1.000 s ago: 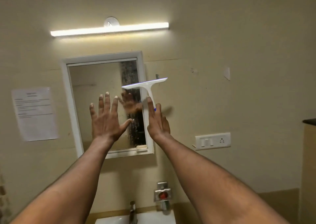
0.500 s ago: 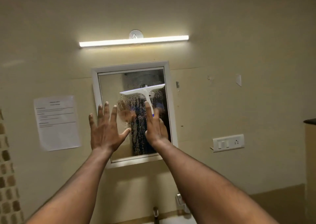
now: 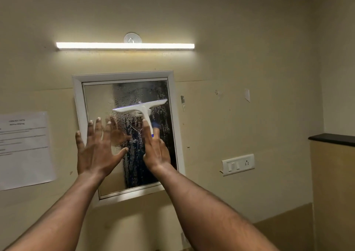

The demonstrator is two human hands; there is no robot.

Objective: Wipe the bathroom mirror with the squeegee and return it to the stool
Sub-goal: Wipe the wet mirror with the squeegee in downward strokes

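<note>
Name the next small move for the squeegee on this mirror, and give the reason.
Probably draw the squeegee straight down the glass. The right hand holds its handle with the blade across the upper right part of the mirror, and water droplets cover the dark area below it. The left hand is open, holding nothing.

Cream wall (image 3: 249, 30), lit tube light (image 3: 124, 45), taped paper (image 3: 25, 149), switchboard (image 3: 238, 164)

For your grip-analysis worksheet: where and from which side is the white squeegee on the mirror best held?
Grip the squeegee by its straight handle, coming from below. The blade lies roughly crosswise against the wet mirror with the handle pointing down, as the right hand holds it, index finger laid along the stem.
</note>
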